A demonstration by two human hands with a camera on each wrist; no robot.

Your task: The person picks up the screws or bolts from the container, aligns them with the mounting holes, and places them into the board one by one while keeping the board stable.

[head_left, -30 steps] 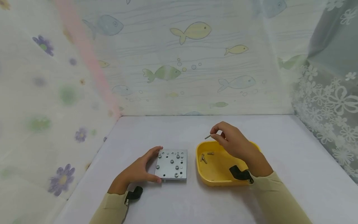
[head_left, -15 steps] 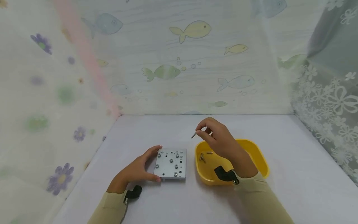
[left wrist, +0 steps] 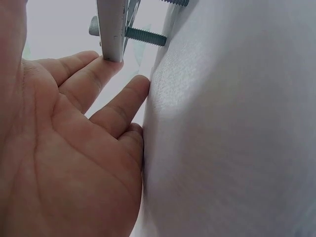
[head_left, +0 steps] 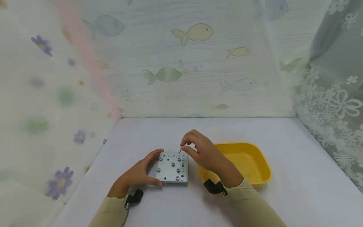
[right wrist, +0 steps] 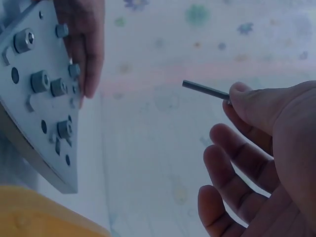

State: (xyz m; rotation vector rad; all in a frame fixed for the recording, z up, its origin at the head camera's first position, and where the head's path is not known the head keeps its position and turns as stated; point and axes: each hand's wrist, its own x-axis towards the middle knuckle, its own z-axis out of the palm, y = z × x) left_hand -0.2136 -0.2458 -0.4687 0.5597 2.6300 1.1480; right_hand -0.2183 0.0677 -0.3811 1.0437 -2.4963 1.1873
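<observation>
A square grey metal plate [head_left: 173, 168] with several screws in it lies on the white table. My left hand [head_left: 147, 170] rests against its left side, thumb at the near corner and straight fingers [left wrist: 106, 66] touching the far edge. The plate's edge [left wrist: 112, 29] stands raised on screw threads [left wrist: 145, 36]. My right hand [head_left: 185, 148] hovers over the plate's far edge and pinches a thin screw [head_left: 180, 151] between thumb and forefinger. In the right wrist view the screw [right wrist: 205, 90] sticks out from the thumb, apart from the plate [right wrist: 42, 98].
A yellow tray [head_left: 252, 164] sits just right of the plate, its left part hidden behind my right wrist. Patterned curtains close off the table at the back, left and right. Black straps sit on both wrists.
My right hand has carried the screw left, from above the yellow tray to over the plate's far edge. The left hand and the plate have not moved.
</observation>
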